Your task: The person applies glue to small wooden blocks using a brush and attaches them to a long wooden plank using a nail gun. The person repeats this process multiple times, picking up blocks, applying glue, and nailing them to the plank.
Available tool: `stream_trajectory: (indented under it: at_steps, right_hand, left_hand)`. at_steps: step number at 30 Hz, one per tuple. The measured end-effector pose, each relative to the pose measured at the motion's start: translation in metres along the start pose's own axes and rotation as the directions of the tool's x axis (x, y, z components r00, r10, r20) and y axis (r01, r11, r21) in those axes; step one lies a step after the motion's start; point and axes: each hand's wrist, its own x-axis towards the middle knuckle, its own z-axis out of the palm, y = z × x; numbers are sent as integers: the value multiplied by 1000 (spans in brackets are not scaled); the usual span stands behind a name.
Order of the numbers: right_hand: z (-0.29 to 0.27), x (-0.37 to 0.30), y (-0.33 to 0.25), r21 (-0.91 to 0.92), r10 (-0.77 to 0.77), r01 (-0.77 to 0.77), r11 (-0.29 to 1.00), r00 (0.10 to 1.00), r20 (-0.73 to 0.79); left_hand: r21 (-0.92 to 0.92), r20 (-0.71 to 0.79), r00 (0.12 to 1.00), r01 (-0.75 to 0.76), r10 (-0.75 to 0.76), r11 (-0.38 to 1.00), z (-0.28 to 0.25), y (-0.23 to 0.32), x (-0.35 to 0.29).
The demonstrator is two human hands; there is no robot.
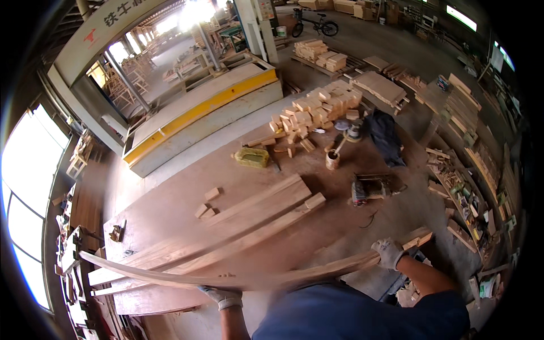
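A long wooden plank (pixel 340 265) runs across in front of my body, held up at the near edge of the work table. My left hand (pixel 222 296), in a pale glove, grips it from the near side, with most of its fingers hidden beneath. Farther right, my gloved right hand (pixel 390 253) is closed over the plank close to its right end. Just beyond lie a wide board (pixel 266 198) and a narrower wooden strip (pixel 249 241), side by side on the brown tabletop. A small wood block (pixel 315 200) rests at the strip's far end.
Small blocks (pixel 212 194) lie left of the wide board, with a hand plane (pixel 117 231) near the left edge. Farther back are a yellow bottle (pixel 251 158), a heap of blocks (pixel 323 107), a pot with a brush (pixel 332 160) and dark cloth (pixel 384 136). A large press (pixel 204 107) stands behind.
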Motion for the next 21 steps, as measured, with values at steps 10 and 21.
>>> stream_trajectory:
  at_steps: [10, 21]
  right_hand:
    - [118, -9, -40, 416, 97, -44, 908, 990, -106]
    - [-50, 110, -140, 686, -13, 354, 636, 894, -449]
  left_hand:
    - [44, 200, 963, -191, 178, 981, 111, 56, -196]
    - [267, 707, 680, -511, 194, 817, 124, 53, -203]
